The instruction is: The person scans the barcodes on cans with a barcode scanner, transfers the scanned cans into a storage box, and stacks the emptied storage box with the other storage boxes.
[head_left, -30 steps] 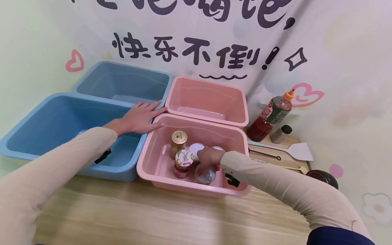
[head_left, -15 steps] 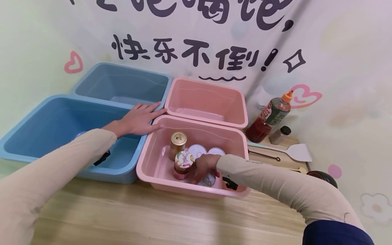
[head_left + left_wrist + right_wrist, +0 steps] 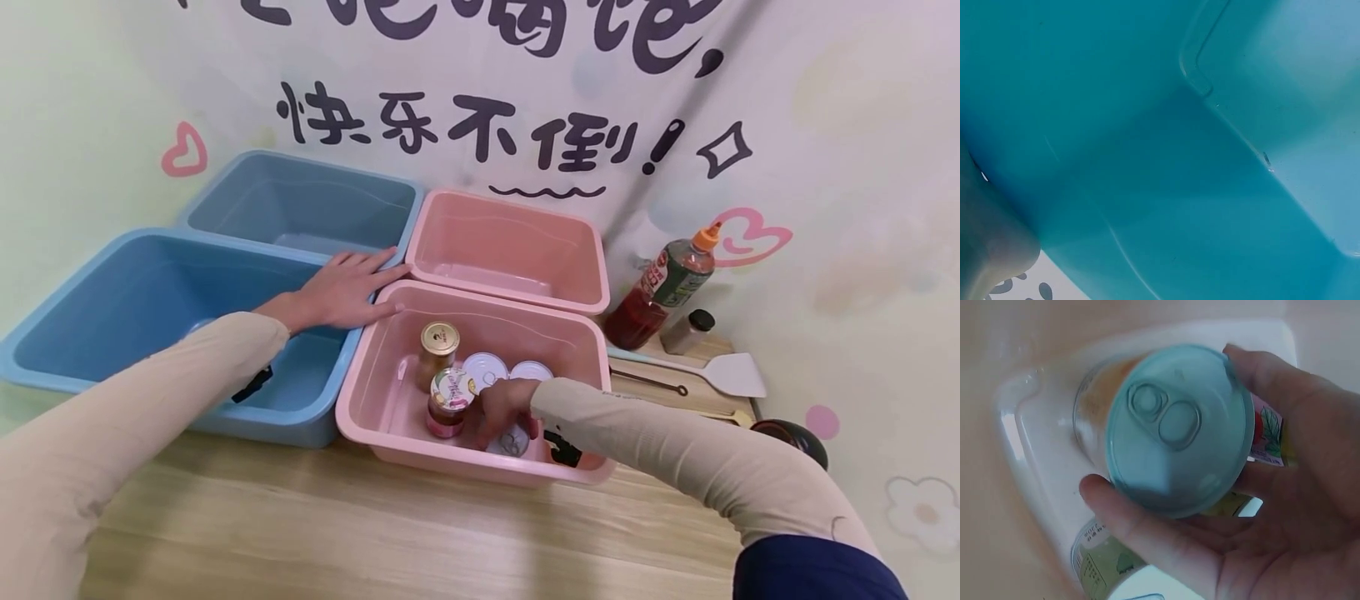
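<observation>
In the head view, my right hand (image 3: 504, 408) reaches into the front pink bin (image 3: 480, 475). It curls round a clear-bodied can (image 3: 1179, 431) with a pull-tab lid; the right wrist view shows thumb and fingers on opposite sides of the lid. Close beside it stands a jar with a patterned lid (image 3: 452, 390), and behind that a gold-lidded jar (image 3: 440, 338). Two white-lidded cans, a left one (image 3: 484, 367) and a right one (image 3: 531, 371), sit behind the hand. My left hand (image 3: 339, 292) lies with spread fingers across the adjoining bin rims.
A back pink bin (image 3: 510, 246), a front blue bin (image 3: 135, 292) and a back blue bin (image 3: 300, 200) adjoin the front pink one. To the right are a sauce bottle (image 3: 660, 287), a small black-capped jar (image 3: 687, 331), a spatula (image 3: 731, 373) and a dark round object (image 3: 787, 437).
Since a second ago my right hand has lowered slightly round the can, uncovering the right white-lidded can behind it. Little differs over the last half second. My left hand stays on the rims.
</observation>
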Available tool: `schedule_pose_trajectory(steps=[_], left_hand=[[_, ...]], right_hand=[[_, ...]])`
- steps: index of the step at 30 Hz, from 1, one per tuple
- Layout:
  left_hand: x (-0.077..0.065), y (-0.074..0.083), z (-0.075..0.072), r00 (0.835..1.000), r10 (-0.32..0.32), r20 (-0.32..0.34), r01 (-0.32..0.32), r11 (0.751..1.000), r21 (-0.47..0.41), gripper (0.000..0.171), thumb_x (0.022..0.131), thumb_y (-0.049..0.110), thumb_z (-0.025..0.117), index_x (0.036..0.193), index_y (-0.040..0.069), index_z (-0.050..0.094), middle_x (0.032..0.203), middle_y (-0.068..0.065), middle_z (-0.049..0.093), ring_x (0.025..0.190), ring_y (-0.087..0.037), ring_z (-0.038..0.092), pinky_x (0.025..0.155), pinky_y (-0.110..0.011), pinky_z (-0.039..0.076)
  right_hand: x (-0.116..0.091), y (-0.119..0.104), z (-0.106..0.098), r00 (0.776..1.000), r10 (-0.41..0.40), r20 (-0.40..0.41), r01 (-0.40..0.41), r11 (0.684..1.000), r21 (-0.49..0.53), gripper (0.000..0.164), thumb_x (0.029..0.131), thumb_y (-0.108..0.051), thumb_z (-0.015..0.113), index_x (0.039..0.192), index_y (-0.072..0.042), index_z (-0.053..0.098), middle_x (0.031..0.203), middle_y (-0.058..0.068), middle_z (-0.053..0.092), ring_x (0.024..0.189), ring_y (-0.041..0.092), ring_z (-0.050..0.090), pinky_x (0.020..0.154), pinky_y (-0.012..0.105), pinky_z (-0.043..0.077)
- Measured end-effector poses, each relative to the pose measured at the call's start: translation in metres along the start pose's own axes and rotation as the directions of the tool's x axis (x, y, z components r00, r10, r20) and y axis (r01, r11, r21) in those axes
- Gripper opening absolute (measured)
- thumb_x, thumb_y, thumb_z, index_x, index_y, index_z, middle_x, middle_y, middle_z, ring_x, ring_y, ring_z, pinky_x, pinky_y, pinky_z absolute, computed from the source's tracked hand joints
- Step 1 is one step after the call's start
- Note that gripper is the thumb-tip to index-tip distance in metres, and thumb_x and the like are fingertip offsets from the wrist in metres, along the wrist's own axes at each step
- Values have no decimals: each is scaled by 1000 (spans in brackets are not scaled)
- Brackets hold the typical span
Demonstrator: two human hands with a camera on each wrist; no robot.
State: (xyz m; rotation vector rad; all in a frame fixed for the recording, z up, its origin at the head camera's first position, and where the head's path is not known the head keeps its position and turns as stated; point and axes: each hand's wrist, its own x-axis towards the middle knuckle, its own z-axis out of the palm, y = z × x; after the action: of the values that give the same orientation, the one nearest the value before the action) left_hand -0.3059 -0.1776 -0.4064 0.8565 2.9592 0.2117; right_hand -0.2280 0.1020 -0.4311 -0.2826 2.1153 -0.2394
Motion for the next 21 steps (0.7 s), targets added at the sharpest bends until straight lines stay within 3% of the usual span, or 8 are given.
schedule_pose_trajectory(steps=[3,6,11,15,21], left_hand=[[1,1,-1,1000,-2,1,2,1000,-3,71,100,52,49,159,18,29,166,-18,20,150,-43,24,118,-64,19],[1,1,-1,1000,-5,7,5,1000,-5,71,100,53,49,159,19,29,166,-18,20,150,-43,24,118,-64,18],[-1,3,-3,1000,4,7,-4,1000,2,71,100,53,48,159,19,29,166,-18,21,150,-43,25,118,-64,19],[-2,5,-4,1000,9,6,-9,1000,0,71,100,53,47,158,18,29,165,-20,22,149,-44,25,117,-65,20],[-2,4,-3,1000,0,-3,0,1000,-8,71,100,53,49,158,17,31,165,-20,22,149,-45,26,117,-64,20]], right_hand=[[-2,0,1,999,23,-42,-21,998,59,49,77,-28,84,111,-2,60,99,13,56,78,27,64,79,62,57],[-3,0,1,997,29,-71,-25,998,54,48,74,-27,86,108,-3,62,101,14,56,80,26,63,79,63,57],[-6,1,-5,997,-8,-82,0,995,-102,48,74,-34,86,103,-2,66,97,11,60,84,23,63,74,55,60],[-16,1,-14,992,-34,-117,8,976,-218,47,73,-43,85,99,-8,69,92,7,64,81,20,65,67,46,61],[-39,5,-27,991,-41,-124,21,987,-161,33,77,-31,82,101,-12,71,90,4,68,76,16,68,67,42,62]])
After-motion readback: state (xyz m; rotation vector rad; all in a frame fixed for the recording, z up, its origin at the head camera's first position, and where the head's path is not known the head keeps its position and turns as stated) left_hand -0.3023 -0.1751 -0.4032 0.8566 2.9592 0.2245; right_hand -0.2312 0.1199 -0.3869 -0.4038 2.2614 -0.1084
